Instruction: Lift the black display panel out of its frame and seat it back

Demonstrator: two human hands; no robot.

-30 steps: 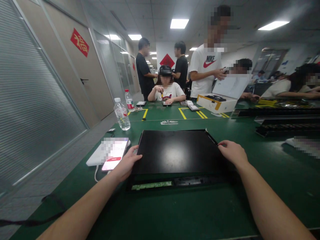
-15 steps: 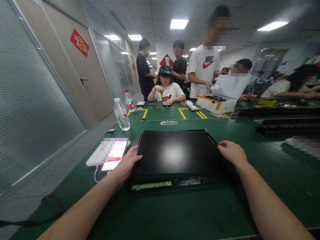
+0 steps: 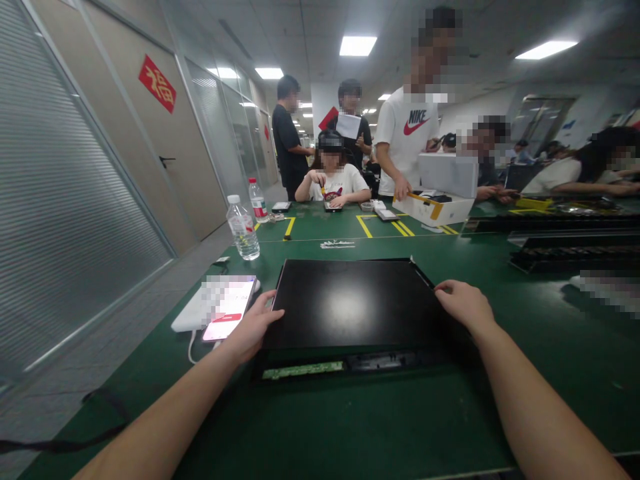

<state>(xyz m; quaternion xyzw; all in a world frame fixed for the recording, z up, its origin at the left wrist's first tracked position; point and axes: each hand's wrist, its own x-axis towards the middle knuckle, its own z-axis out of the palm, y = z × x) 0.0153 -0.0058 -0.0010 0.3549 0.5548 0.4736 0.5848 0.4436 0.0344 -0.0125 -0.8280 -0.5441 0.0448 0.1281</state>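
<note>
A flat black display panel (image 3: 350,307) lies before me over a thin black frame (image 3: 400,361), its near edge tilted up off the frame. Along the frame's near side a strip of green circuit board (image 3: 303,370) is exposed. My left hand (image 3: 257,323) grips the panel's left edge, thumb on top and fingers at the side. On the opposite edge, my right hand (image 3: 463,303) is closed with its fingertips pinching the panel's side near the far right corner. The undersides of both grips are hidden.
Left of the panel lie a lit phone (image 3: 230,310) and a white device with a cable. A water bottle (image 3: 243,230) stands beyond them. Small white pieces (image 3: 337,245) lie behind the panel. Black metal strips (image 3: 565,250) are at right. Co-workers occupy the far side.
My hands and the panel stay essentially still. Across the table, a standing person's hand has moved down to the white box, whose lid is lower. Another person behind now holds a white sheet.
</note>
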